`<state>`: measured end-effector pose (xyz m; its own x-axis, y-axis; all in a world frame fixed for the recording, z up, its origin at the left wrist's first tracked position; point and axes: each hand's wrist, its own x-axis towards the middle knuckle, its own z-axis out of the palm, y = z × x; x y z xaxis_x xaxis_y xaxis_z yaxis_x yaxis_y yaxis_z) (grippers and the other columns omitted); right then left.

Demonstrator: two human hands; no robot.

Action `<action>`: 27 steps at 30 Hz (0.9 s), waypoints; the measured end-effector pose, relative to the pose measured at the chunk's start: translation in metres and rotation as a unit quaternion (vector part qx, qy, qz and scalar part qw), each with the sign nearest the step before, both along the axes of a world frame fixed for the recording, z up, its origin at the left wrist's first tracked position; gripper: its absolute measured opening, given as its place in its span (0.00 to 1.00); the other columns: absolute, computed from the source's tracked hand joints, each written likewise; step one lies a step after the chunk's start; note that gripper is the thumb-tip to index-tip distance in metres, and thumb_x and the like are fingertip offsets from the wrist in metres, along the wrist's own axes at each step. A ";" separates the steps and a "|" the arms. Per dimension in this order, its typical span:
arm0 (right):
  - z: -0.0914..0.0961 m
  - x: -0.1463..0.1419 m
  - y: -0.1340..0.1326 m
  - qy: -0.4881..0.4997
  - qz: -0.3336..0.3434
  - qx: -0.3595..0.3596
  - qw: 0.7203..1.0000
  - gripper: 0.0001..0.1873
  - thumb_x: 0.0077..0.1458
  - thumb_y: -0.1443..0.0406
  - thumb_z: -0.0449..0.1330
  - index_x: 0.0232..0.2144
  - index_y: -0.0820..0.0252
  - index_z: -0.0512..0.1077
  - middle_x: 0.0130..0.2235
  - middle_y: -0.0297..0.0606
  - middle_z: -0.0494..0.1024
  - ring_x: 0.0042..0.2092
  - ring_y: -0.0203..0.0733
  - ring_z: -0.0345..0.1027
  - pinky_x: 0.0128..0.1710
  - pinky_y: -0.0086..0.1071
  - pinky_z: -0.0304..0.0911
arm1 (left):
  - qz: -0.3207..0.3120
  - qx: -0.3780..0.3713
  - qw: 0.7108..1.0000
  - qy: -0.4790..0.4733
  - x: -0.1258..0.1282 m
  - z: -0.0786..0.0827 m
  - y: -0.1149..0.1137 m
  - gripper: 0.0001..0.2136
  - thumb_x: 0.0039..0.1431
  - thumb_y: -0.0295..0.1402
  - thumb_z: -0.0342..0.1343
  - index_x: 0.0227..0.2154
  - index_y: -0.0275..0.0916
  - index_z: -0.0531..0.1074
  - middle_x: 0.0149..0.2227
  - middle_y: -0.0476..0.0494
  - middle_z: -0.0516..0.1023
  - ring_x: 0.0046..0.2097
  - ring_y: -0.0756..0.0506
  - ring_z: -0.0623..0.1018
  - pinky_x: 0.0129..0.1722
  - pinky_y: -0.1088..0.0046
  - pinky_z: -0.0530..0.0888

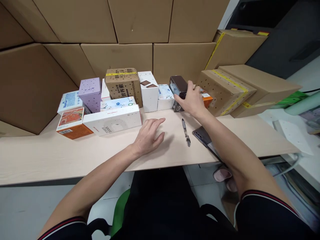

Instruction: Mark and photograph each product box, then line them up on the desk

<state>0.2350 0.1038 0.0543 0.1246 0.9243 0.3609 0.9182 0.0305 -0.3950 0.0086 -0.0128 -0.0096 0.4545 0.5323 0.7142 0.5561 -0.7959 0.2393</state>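
Note:
My right hand [192, 100] reaches to the back of the table, its thumb and fingers spanning a dark brown box [178, 83]. That box stands among other packages, and the hand covers part of its front. An orange box [206, 98] shows partly behind the same hand. My left hand [149, 137] hovers over or rests on the tabletop with thumb and fingers apart, holding nothing. Just left of it lies a long white power bank box [113, 121]. A pen [185, 132] and a phone [203, 138] lie below my right hand and forearm.
Along the back stand a white box [149, 95], tissue packs [165, 96], a brown carton [123, 85] and a purple box [90, 93]. An orange-sided box [72, 123] sits at the left. Taped cartons [227, 88] stand at the right. Stacked cardboard boxes [117, 55] wall the table's rear.

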 end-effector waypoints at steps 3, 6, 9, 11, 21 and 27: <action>0.005 0.002 0.006 0.029 -0.019 -0.013 0.999 0.33 0.60 0.59 0.61 0.64 0.69 0.64 0.57 0.63 0.69 0.56 0.65 0.70 0.56 0.56 0.65 | 0.014 -0.005 1.000 -0.004 -0.002 0.000 0.002 0.23 0.68 0.32 0.53 0.64 0.37 0.62 0.50 0.34 0.78 0.50 0.37 0.77 0.50 0.56 0.75; 0.017 0.023 -0.013 0.045 -0.027 0.035 0.998 0.33 0.58 0.60 0.62 0.63 0.66 0.65 0.56 0.61 0.70 0.57 0.64 0.70 0.58 0.57 0.65 | 0.022 0.001 1.000 -0.022 -0.003 0.003 0.002 0.22 0.67 0.31 0.53 0.63 0.38 0.64 0.50 0.34 0.79 0.50 0.37 0.77 0.50 0.55 0.75; 0.028 0.047 -0.060 0.063 0.004 0.122 0.990 0.33 0.56 0.59 0.63 0.62 0.58 0.66 0.59 0.54 0.71 0.61 0.64 0.67 0.58 0.58 0.66 | 0.034 0.004 0.997 -0.066 -0.005 0.012 0.002 0.20 0.67 0.32 0.54 0.60 0.41 0.66 0.50 0.36 0.79 0.51 0.38 0.78 0.52 0.55 0.75; 0.029 0.057 -0.096 0.126 0.043 0.174 0.976 0.33 0.54 0.59 0.64 0.62 0.55 0.67 0.60 0.50 0.72 0.58 0.60 0.70 0.53 0.54 0.71 | 0.051 -0.001 0.990 -0.133 -0.009 0.019 0.004 0.18 0.68 0.35 0.55 0.59 0.43 0.68 0.51 0.38 0.78 0.52 0.39 0.77 0.53 0.56 0.75; -0.028 0.020 -0.157 0.372 0.263 0.004 0.890 0.27 0.57 0.56 0.68 0.58 0.46 0.73 0.57 0.40 0.77 0.49 0.48 0.75 0.46 0.43 0.76 | -0.077 -0.261 0.898 -0.345 -0.032 0.044 0.018 0.26 0.70 0.56 0.45 0.60 0.47 0.68 0.54 0.39 0.79 0.52 0.39 0.80 0.51 0.56 0.78; -0.052 0.005 -0.145 0.404 0.193 0.006 0.894 0.35 0.60 0.51 0.65 0.67 0.49 0.64 0.56 0.44 0.78 0.45 0.47 0.76 0.48 0.48 0.75 | 0.025 -0.279 0.930 -0.237 -0.030 0.043 0.016 0.25 0.63 0.57 0.59 0.55 0.46 0.75 0.51 0.41 0.80 0.51 0.39 0.79 0.53 0.57 0.75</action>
